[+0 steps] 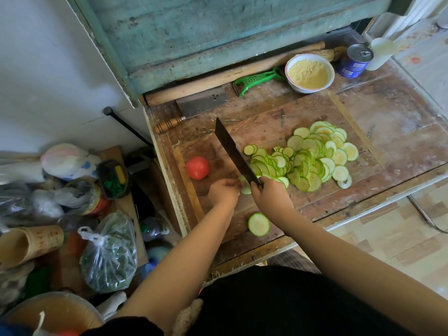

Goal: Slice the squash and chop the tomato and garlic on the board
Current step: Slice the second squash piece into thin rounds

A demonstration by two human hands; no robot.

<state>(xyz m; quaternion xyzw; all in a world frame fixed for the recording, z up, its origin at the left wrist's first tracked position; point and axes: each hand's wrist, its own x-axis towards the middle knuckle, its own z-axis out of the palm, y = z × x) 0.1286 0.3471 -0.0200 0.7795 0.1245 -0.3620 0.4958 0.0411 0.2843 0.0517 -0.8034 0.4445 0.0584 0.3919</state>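
Note:
On the worn wooden board (266,132) lies a spread of thin green-rimmed squash slices (308,158). My right hand (271,197) grips the handle of a dark cleaver (232,151), whose blade points away across the board. My left hand (224,190), fingers curled, holds down a small end piece of squash (245,189) right beside the blade. A thick squash round (259,224) lies near the board's front edge. A red tomato (197,167) rests at the board's left. No garlic shows.
A second cleaver (194,107), a rolling pin (230,75) and a green peeler (257,80) lie at the back. A white bowl of yellow meal (309,72) and a blue can (355,60) stand back right. Bags and containers (106,253) crowd the floor left.

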